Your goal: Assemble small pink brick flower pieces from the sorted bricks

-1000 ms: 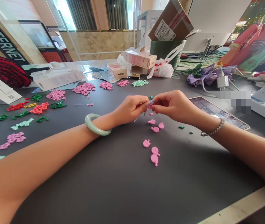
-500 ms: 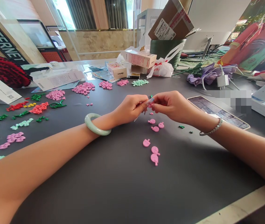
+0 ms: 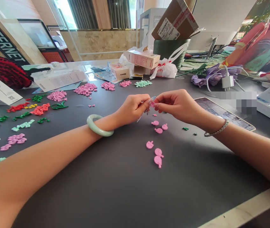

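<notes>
My left hand (image 3: 136, 108), with a pale green bangle (image 3: 99, 126) at its wrist, is pinched on a small pink piece (image 3: 152, 103). My right hand (image 3: 176, 104) meets it from the right, thumb and forefinger closed at the same piece. Fingers and long nails cover most of the piece, so its shape is unclear. Below the hands, several round pink pieces (image 3: 158, 152) lie on the dark table (image 3: 106, 186). Two tiny green pieces (image 3: 185, 129) rest below my right hand.
Sorted piles of pink pieces (image 3: 85, 89), red pieces (image 3: 40, 109) and mint pieces (image 3: 143, 83) spread across the left and back. A phone (image 3: 222, 112) lies right of my right hand. Behind stand small boxes (image 3: 119, 71), a plastic bag (image 3: 167, 69) and purple flowers (image 3: 214, 76).
My right hand has shifted slightly up, and its fingers have turned a little at the pink piece. My left hand remains nearly in place. The loose pieces have not moved on the table.
</notes>
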Demonstrator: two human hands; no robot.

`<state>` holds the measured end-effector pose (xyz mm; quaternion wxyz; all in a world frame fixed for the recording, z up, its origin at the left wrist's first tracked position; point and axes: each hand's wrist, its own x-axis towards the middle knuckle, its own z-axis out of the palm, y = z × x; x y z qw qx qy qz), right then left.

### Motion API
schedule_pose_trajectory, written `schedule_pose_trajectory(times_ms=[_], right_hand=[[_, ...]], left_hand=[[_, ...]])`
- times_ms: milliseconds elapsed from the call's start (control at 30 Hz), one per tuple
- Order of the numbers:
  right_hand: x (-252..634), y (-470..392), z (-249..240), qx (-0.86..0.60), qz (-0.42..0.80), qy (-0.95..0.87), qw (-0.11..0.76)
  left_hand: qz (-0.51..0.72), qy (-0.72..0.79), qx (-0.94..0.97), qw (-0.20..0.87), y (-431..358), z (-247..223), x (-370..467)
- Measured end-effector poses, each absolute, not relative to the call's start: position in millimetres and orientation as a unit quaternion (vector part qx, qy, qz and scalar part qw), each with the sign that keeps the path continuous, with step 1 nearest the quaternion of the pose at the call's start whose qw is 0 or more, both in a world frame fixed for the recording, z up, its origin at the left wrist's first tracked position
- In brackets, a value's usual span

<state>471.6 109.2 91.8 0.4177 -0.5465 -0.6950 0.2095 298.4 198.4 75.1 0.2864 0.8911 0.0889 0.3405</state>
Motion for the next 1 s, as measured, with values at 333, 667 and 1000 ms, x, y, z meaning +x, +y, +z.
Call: schedule_pose_trajectory(times_ms=[333, 667, 1000], right_hand=[[471.1, 105.7, 90.2, -0.529, 0.029, -0.748, 0.4], [469.5, 103.2, 91.2, -0.547, 0.001, -0.741, 0.389], [468.1, 98.4, 96.6, -0.546, -0.018, -0.745, 0.383]], left_hand=[[0.341, 0.094, 0.879, 0.319, 201.4, 74.1, 298.5], [0.328, 0.099, 0.878, 0.333, 199.6, 75.0, 297.8], [0.345, 0.128, 0.85, 0.376, 184.6, 73.8, 302.5]])
